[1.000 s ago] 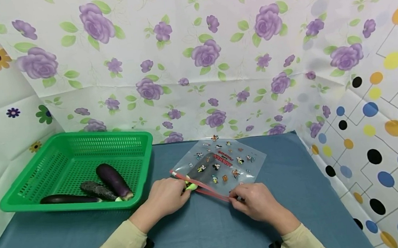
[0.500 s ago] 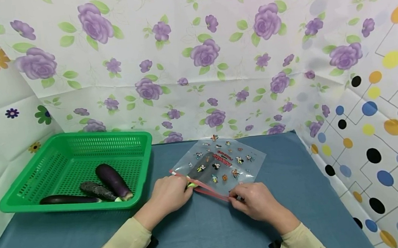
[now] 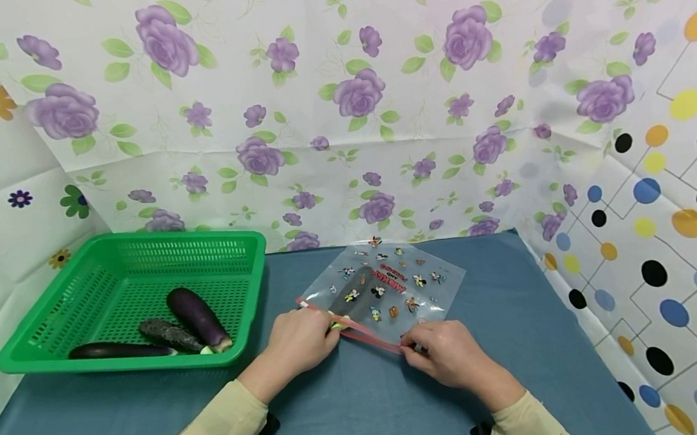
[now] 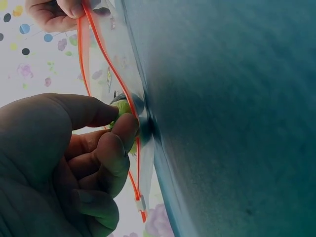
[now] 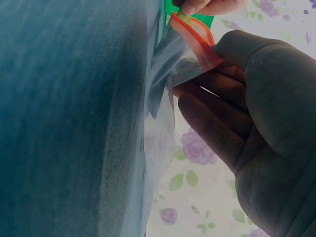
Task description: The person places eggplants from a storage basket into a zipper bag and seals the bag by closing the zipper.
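A clear zip bag [image 3: 427, 269] with cartoon prints and a red zip edge lies on the table, its mouth parted. Inside it is a long dark vegetable [image 3: 352, 295], its light green stem end [image 4: 122, 107] at the opening. My left hand [image 3: 300, 339] holds that green end between thumb and fingertips, right at the zip edge. With thumb and fingers, my right hand [image 3: 445, 352] pinches the near corner of the bag's mouth. In the right wrist view, the red zip strip [image 5: 200, 47] runs from this hand toward the left one.
A green plastic basket [image 3: 236, 243] stands at the left. It holds a plump eggplant [image 3: 198, 317], a slim dark eggplant [image 3: 121, 350] and a mottled dark vegetable [image 3: 171, 334]. Floral sheets [image 3: 311, 108] enclose the back of the blue-covered table [image 3: 370, 421].
My left hand has shifted slightly right toward the bag, and less of the vegetable's green end shows outside it. The right hand has stayed at the corner.
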The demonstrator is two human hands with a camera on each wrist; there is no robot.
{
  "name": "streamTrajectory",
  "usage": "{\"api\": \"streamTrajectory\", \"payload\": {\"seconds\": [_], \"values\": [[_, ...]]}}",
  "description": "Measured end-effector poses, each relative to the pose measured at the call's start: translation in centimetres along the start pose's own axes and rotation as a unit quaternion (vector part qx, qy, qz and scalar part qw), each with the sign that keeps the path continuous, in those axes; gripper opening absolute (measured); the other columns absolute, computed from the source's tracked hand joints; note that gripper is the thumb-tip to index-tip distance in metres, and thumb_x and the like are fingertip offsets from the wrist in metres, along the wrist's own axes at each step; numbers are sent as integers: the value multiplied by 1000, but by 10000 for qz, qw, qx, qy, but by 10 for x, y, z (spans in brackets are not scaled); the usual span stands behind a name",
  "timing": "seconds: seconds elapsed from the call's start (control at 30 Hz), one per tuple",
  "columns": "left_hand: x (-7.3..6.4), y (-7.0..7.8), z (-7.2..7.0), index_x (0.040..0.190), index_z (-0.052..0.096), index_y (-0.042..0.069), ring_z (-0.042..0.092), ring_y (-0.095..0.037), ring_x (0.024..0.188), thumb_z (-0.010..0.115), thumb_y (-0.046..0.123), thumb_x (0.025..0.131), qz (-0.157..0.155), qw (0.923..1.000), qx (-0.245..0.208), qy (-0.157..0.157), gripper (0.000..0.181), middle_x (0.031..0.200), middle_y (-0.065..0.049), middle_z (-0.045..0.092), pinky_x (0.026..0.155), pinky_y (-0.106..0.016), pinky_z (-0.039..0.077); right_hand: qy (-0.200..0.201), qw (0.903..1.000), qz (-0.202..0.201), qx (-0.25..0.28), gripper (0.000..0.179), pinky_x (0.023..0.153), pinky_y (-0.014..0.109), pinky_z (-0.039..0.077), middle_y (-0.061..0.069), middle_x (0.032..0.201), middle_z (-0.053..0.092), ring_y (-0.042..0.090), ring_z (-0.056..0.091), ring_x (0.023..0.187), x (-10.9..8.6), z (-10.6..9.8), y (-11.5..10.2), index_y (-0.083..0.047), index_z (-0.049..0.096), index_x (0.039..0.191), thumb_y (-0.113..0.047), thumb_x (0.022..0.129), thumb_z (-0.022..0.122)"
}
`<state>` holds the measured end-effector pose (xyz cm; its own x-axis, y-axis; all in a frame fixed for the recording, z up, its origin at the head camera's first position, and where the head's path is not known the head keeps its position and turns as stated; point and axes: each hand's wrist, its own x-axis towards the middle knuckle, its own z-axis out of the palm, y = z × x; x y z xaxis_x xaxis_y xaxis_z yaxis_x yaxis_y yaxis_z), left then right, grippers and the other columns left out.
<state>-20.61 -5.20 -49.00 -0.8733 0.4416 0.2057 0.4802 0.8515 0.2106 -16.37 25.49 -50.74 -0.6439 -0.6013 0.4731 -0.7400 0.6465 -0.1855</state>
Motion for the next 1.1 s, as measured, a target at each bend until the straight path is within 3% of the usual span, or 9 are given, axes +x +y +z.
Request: {"api": "streamTrajectory", "payload": {"seconds": [0.53, 1.1], "values": [[6, 2, 2, 58, 54, 25, 43, -18, 46, 74, 27, 104, -228, 9997, 62, 48, 50, 53, 4, 43, 43, -39, 36, 28, 10000, -5, 15, 11, 60, 22, 53, -8, 89, 78, 0, 66, 70, 0, 0, 0, -19, 81, 99, -11, 95, 87], [12, 3, 3, 68, 69, 23, 57, -23, 53, 74, 26, 106, -259, 9992, 295, 79, 38, 61, -1, 58, 45, -44, 45, 1, 10000, 4, 76, 10, 61, 22, 54, -8, 89, 78, 2, 67, 70, -1, 1, 1, -19, 81, 99, -11, 96, 87]]}}
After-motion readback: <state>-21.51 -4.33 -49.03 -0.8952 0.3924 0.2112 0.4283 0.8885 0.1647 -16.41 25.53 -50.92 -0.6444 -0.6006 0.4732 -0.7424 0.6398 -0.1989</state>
